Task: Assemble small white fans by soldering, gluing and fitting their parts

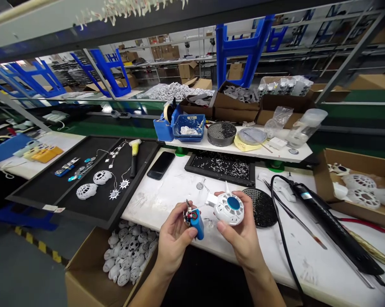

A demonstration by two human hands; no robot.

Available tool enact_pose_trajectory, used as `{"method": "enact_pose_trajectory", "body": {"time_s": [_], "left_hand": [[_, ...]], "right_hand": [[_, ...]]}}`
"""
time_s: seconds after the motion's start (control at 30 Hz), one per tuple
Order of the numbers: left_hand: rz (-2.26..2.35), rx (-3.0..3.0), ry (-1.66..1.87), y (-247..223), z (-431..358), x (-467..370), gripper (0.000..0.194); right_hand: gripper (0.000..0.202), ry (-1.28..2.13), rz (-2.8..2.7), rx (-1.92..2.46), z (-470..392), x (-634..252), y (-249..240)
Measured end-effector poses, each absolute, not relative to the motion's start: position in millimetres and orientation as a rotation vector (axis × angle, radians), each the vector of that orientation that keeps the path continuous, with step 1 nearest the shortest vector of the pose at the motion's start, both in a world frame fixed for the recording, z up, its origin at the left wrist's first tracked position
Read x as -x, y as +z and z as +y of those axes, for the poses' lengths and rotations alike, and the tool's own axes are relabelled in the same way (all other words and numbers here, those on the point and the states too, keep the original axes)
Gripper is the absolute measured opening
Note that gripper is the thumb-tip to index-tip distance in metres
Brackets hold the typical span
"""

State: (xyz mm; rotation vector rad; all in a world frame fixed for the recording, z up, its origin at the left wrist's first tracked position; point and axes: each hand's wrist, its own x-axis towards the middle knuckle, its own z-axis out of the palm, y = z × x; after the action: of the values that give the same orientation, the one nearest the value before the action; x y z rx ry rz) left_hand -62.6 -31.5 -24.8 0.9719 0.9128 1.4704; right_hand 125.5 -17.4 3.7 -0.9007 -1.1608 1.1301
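Observation:
My left hand (176, 238) is closed on a blue cylindrical battery (197, 224) with a small circuit board and coloured wires at its upper left side. In my right hand (240, 238) is a white round fan housing (229, 209) with slotted openings and a blue disc at its centre. Its short white neck points toward the battery, and a thin wire appears to run between the two. Both hands are above the front of the white worktable (147, 204). Behind the right hand lies a round black tray (261, 209) of small parts.
A black power screwdriver (336, 226) with a cable lies at right, beside a carton (355, 170) of white shells. On the left, a black mat (67, 166) bears fan covers and a hammer (134, 157). A phone (161, 165) lies nearby. Below, a carton (84, 264) holds several white housings.

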Motion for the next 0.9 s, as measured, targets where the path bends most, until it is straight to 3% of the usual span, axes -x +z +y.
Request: {"method": "enact_pose_trajectory", "body": {"time_s": [0.13,0.3,0.47,0.63,0.9], "left_hand": [[0.884,-1.027,1.439,-25,-36,69,0.055],[0.960,-1.038,1.418,-23,-28,89,0.054],[1.070,-1.135,1.434,-9,-24,110,0.046],[1.170,-1.476,1.366,12,-33,111,0.045],[1.102,-1.683,1.206,-3,-30,96,0.050]], "right_hand": [[0.061,0.972,-1.215,0.977,-20,-121,5],[0.062,1.009,-1.317,1.108,-17,-119,-8],[0.077,0.971,-1.679,1.252,-17,-113,-4],[0.056,0.991,-1.810,1.199,-10,-92,4],[0.057,0.805,-1.749,1.364,-3,-95,-14]]}}
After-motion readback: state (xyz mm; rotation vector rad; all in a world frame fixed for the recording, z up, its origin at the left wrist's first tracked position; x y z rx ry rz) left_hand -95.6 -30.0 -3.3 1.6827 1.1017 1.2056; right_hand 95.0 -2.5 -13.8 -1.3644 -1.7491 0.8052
